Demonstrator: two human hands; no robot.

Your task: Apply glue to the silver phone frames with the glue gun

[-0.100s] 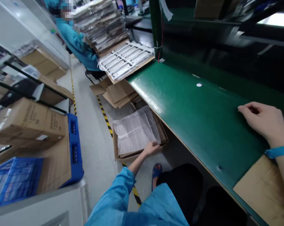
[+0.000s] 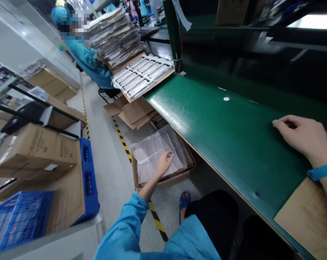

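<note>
Down on the floor beside the worktop (image 2: 234, 137), our left hand (image 2: 163, 162) rests with loose, parted fingers on a clear plastic tray (image 2: 155, 153) lying flat in a cardboard box (image 2: 189, 162), its long axis running roughly toward the worktop's edge. Our right hand (image 2: 301, 137) lies loosely curled on the worktop, holding nothing.

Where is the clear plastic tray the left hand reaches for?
The clear tray lies in an open cardboard box on the floor, left of the green bench, under the left hand.
</note>
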